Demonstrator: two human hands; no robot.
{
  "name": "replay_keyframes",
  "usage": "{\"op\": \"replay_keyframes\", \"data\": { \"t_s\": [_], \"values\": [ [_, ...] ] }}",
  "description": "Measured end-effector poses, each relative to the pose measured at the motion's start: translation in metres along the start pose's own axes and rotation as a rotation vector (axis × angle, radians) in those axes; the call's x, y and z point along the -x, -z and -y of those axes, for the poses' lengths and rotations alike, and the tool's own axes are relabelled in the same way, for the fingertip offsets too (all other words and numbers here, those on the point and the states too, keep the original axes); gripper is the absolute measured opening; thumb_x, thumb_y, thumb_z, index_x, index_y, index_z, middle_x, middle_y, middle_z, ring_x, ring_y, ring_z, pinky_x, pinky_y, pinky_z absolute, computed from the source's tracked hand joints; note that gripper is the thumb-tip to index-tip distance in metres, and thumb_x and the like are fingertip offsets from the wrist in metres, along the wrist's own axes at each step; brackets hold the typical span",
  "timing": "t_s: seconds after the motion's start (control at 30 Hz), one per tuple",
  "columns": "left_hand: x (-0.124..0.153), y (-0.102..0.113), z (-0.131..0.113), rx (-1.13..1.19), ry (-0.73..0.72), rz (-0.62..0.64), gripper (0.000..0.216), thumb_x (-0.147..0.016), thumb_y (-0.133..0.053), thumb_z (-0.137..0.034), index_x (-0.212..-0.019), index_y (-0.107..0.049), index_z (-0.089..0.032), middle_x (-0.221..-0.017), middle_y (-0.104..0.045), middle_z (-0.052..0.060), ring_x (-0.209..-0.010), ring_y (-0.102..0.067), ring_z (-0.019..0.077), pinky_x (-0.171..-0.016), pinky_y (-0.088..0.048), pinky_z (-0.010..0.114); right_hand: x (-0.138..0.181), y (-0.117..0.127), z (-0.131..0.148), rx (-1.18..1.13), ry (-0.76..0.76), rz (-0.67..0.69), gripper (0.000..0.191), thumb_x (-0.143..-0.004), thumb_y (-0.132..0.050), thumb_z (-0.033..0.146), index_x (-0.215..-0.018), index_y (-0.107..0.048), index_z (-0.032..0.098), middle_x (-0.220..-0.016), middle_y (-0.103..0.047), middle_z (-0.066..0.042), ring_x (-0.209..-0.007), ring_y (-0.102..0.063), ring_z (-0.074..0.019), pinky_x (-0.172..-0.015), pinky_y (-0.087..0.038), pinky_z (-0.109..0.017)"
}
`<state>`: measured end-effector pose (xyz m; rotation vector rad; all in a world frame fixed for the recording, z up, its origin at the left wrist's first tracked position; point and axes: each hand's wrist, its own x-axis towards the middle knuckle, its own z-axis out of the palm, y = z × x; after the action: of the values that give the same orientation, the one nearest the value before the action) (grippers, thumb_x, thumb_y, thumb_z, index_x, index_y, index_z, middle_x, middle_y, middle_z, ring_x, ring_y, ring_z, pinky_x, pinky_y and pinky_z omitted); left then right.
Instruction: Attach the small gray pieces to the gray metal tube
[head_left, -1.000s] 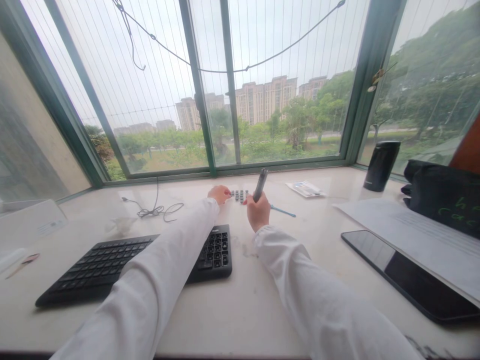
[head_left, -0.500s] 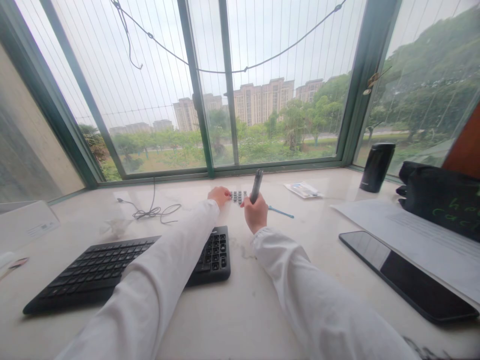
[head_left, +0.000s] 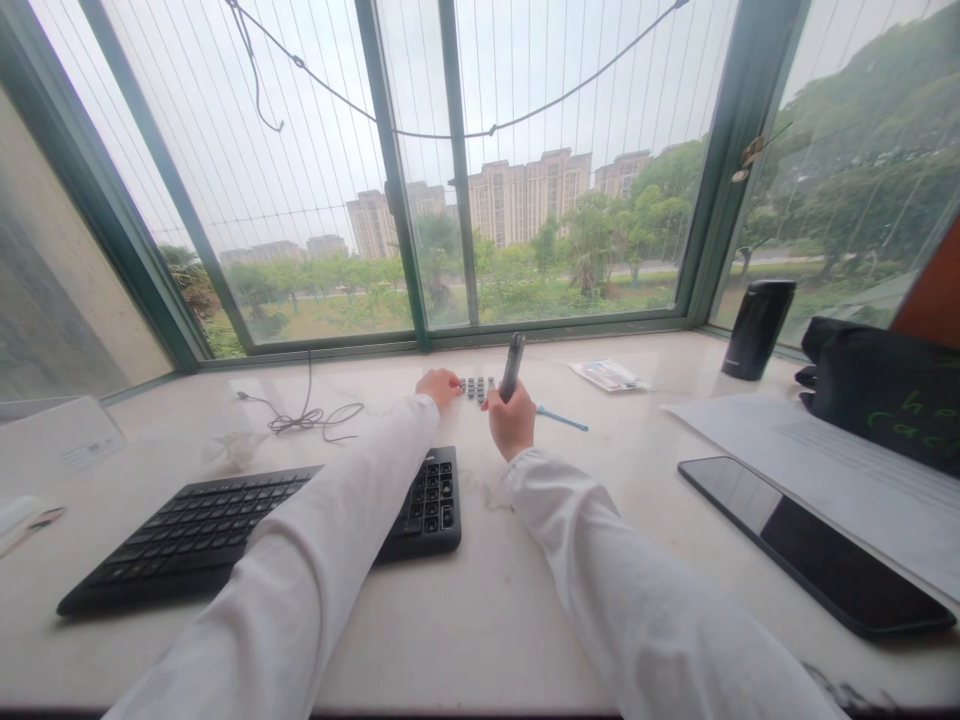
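Note:
Both my arms in white sleeves reach across a pale stone sill toward the window. My right hand (head_left: 512, 423) is closed around a dark grey pen-like tool (head_left: 513, 366), held upright with its tip pointing up. My left hand (head_left: 439, 386) rests with curled fingers at the left edge of a small group of loose dark keycaps (head_left: 477, 387) lying on the sill. A black keyboard (head_left: 225, 530) lies under my left forearm. A thin blue stick (head_left: 562, 420) lies just right of my right hand.
A tangled grey cable (head_left: 311, 420) lies left of the hands. At right are a dark tablet (head_left: 814, 545) on white sheets (head_left: 862, 480), a black cylinder (head_left: 755, 329), a black bag (head_left: 885, 395) and a small packet (head_left: 606, 375). A white box (head_left: 56, 445) sits far left.
Almost nothing moved; the view shifted slightly. Both hands stay by the keycaps, the right still holding the tool upright.

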<state>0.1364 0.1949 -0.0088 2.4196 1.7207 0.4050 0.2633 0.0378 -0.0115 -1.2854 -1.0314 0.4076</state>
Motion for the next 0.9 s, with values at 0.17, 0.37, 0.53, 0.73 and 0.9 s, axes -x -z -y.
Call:
{"op": "replay_keyframes", "data": {
  "t_s": [0.17,0.37,0.53,0.73,0.9],
  "values": [
    [0.003,0.001,-0.002,-0.03,-0.008,-0.018,0.029,-0.095,-0.058,-0.035,-0.118,-0.061,-0.018,-0.123,-0.061,0.009,-0.107,-0.061,0.0212,-0.093,-0.053,0.042,0.0,0.0,0.0,-0.009,0.003,0.01,0.005,-0.074,-0.049,0.022,-0.071,-0.049,0.025,-0.061,-0.065,0.002,-0.067,-0.06,-0.0227,-0.069,-0.041,-0.032],
    [0.009,0.01,-0.004,-0.05,-0.027,-0.047,0.029,-0.095,-0.057,-0.035,-0.117,-0.062,-0.018,-0.123,-0.061,0.01,-0.108,-0.061,0.0213,-0.094,-0.052,0.043,0.001,0.001,0.001,-0.02,-0.027,0.038,0.013,-0.082,-0.051,0.035,-0.074,-0.051,0.025,-0.065,-0.066,0.001,-0.069,-0.059,-0.0224,-0.07,-0.04,-0.032],
    [0.019,0.039,-0.003,-0.024,-0.097,-0.067,0.029,-0.095,-0.056,-0.037,-0.115,-0.063,-0.016,-0.12,-0.063,0.009,-0.107,-0.061,0.0213,-0.093,-0.052,0.043,0.002,0.002,0.001,-0.07,-0.052,0.105,0.033,-0.095,-0.03,0.046,-0.08,-0.05,0.025,-0.068,-0.068,0.002,-0.06,-0.056,-0.0186,-0.064,-0.04,-0.03],
    [0.08,0.082,0.013,0.048,-0.281,-0.002,0.034,-0.095,-0.055,-0.044,-0.105,-0.068,-0.014,-0.101,-0.072,0.006,-0.076,-0.067,0.0142,-0.078,-0.055,0.034,0.006,0.003,0.004,-0.058,-0.021,0.192,0.04,-0.095,-0.031,0.051,-0.079,-0.053,0.023,-0.074,-0.067,-0.002,-0.065,-0.056,-0.0185,-0.066,-0.04,-0.03],
    [0.156,0.099,0.034,0.05,-0.448,0.031,0.03,-0.091,-0.058,-0.047,-0.098,-0.076,-0.023,-0.091,-0.076,0.001,-0.069,-0.067,0.012,-0.069,-0.05,0.022,0.014,0.0,0.011,-0.044,0.079,0.263,0.036,-0.092,-0.043,0.053,-0.089,-0.059,0.022,-0.084,-0.065,-0.003,-0.078,-0.057,-0.0207,-0.072,-0.04,-0.031]
  ]
}}
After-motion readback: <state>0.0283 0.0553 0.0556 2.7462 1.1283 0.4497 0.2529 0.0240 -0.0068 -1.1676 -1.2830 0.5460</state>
